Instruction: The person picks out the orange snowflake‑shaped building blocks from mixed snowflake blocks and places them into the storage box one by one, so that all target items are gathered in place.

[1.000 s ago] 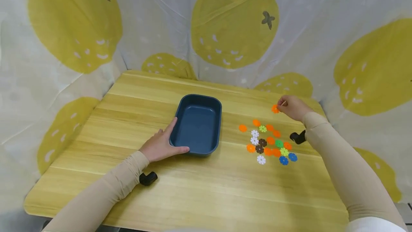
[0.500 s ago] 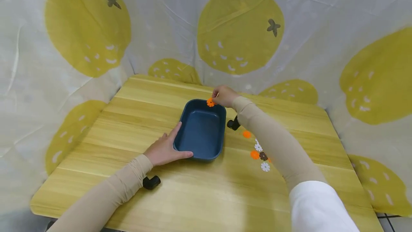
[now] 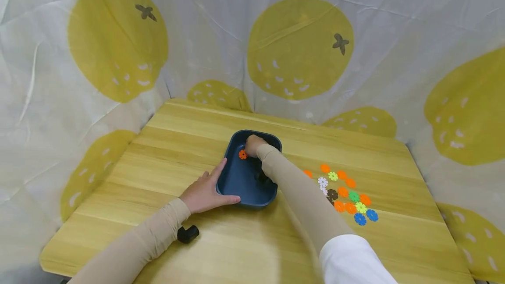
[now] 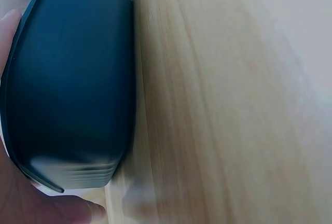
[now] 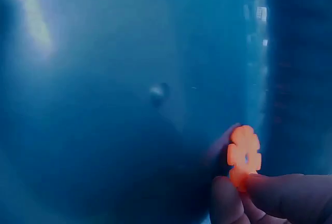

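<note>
A dark blue rectangular tub (image 3: 238,183) stands on the wooden table. My left hand (image 3: 203,193) rests against its near left corner, thumb along the near rim and straight, spread fingers along the left side. In the left wrist view the tub's outer wall (image 4: 72,79) fills the upper left. My right hand (image 3: 254,145) is inside the tub near its far end, pinching an orange notched flower-shaped plastic disc (image 3: 242,154) between thumb and fingers. The right wrist view shows this orange disc (image 5: 237,156) up close over the tub's bottom.
Right of the tub lie several loose notched discs: orange, a green disc (image 3: 353,196), a blue disc (image 3: 372,215), white, brown and yellow-green. My right forearm (image 3: 304,196) partly covers them. A lemon-print cloth (image 3: 300,47) hangs behind the table (image 3: 197,130).
My right hand has carried the orange disc leftward from beyond the scattered discs, over the far rim and down into the tub. The left hand has stayed at the tub's corner.
</note>
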Demonstrator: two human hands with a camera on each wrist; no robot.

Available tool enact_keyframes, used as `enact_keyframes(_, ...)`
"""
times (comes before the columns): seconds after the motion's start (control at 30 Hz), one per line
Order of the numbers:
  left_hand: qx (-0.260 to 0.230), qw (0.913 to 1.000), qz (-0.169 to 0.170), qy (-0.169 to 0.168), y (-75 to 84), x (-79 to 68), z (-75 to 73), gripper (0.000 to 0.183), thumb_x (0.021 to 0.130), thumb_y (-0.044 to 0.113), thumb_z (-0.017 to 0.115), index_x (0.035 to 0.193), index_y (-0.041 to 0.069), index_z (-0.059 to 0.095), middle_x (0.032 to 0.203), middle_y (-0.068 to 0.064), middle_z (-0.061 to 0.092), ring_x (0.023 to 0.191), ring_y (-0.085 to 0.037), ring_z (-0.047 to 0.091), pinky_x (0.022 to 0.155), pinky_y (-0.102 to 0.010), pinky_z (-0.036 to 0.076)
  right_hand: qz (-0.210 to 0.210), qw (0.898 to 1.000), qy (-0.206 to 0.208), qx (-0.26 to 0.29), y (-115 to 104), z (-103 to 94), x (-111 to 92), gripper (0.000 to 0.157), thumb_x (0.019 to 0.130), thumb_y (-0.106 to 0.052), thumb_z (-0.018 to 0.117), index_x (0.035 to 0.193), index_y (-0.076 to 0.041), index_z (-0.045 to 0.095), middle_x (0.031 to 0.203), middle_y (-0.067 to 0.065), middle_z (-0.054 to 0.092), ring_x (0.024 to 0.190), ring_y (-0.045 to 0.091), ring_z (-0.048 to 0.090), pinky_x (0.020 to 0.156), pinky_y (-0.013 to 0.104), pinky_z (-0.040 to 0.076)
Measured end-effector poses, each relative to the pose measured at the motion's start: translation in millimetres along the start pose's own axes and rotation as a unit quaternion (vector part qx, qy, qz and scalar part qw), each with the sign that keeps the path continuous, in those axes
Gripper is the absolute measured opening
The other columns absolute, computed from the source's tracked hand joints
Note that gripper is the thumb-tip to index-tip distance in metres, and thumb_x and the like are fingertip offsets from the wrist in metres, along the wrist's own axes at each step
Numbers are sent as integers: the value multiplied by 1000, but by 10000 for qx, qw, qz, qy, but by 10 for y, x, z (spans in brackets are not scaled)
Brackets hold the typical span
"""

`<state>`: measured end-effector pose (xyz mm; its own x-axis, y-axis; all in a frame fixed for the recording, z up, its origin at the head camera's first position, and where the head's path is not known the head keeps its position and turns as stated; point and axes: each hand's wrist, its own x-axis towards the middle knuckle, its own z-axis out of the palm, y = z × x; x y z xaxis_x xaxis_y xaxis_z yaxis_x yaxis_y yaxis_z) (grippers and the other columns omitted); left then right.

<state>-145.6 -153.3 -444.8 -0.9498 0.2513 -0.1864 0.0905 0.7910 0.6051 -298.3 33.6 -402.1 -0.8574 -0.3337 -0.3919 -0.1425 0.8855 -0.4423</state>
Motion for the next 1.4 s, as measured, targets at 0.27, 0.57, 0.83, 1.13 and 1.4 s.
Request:
enact_keyframes(0.27, 78, 9999, 104, 25, 18, 37, -56, 124, 71, 84, 68, 164, 37, 1, 155, -33, 40, 142, -65, 29, 98, -76, 43, -241, 9988, 424, -64, 13, -230, -116, 19, 101, -21, 58, 85, -9, 60, 84, 1, 54, 74, 16, 50, 72, 27, 43)
enact_keyframes(0.57, 145, 9999, 65, -31, 22, 71, -84, 126, 70, 86, 68, 164, 38, -2, 156, -34, 37, 144, -64, 27, 97, -77, 42, -246, 9946, 937, 384, 418, -857, -643, 30, 102, -35, 58, 112, -8, 64, 115, 10, 62, 90, 23, 53, 80, 36, 45)
enact_keyframes(0.83, 104, 9999, -31, -93, 41, 70, -82, 126, 70, 86, 67, 163, 39, -3, 157, -35, 34, 147, -62, 24, 100, -77, 40, 390, 9932, 938, 569, 1368, -1140, -1116, 34, 104, -35, 54, 116, -3, 56, 126, 21, 55, 74, 21, 41, 66, 36, 37)
enact_keyframes(1.13, 172, 9998, -68, -69, 40, 57, -134, 127, 70, 87, 66, 163, 39, -4, 157, -40, 29, 145, -62, 27, 99, -76, 42, 1224, 9868, 576, 894, 2371, -930, -1633, 35, 101, -33, 60, 111, 0, 55, 81, 4, 47, 51, 10, 24, 51, 29, 30)
enact_keyframes(1.4, 178, 9998, -107, -65, 29, 57, -189, 127, 71, 86, 66, 164, 36, -5, 159, -37, 29, 147, -62, 23, 102, -78, 37, 1511, 9814, 470, 1084, 2704, -651, -1713, 35, 97, -37, 68, 94, -5, 55, 76, -1, 48, 56, 11, 33, 54, 28, 33)
